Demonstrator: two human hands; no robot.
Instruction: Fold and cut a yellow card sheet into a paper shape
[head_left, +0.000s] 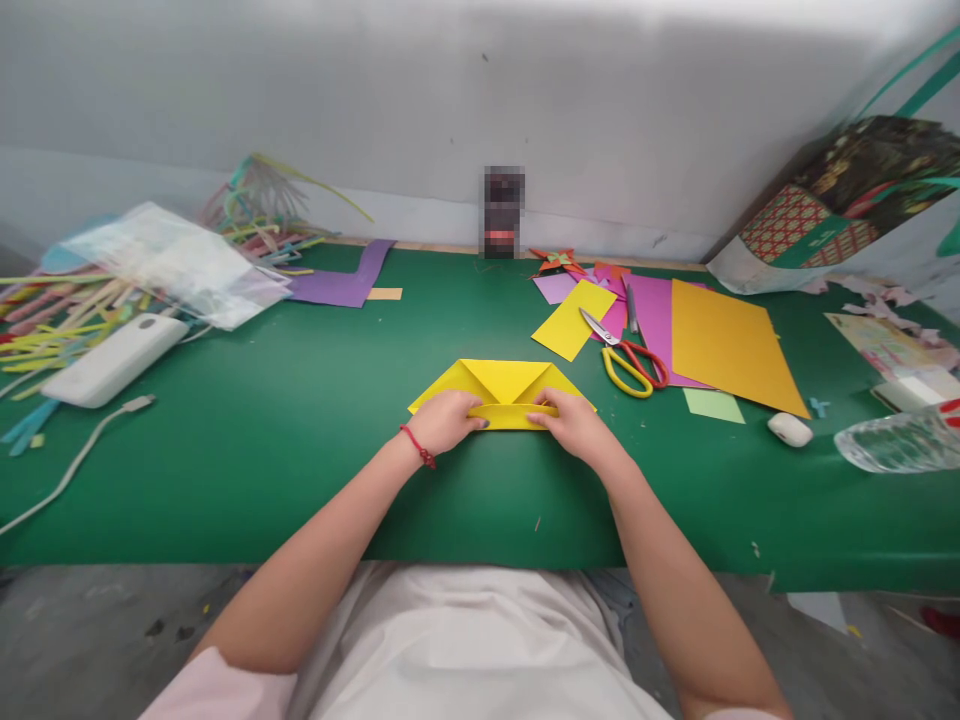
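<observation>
A folded yellow paper [501, 385] lies on the green table [300, 450] right in front of me, its top corners turned in to a point. My left hand [446, 420], with a red cord at the wrist, pinches the left end of the paper's near folded strip. At the right end of that strip my right hand [574, 420] pinches the same fold. Both hands rest on the table with fingers closed on the paper.
Scissors [626, 360] with yellow and red handles lie to the right on pink paper [652, 310], beside an orange sheet [731, 345] and a yellow square [574, 318]. A white power bank [112, 360] with cable, coloured strips and a plastic bag [172, 260] sit left. A plastic bottle [900, 440] lies far right.
</observation>
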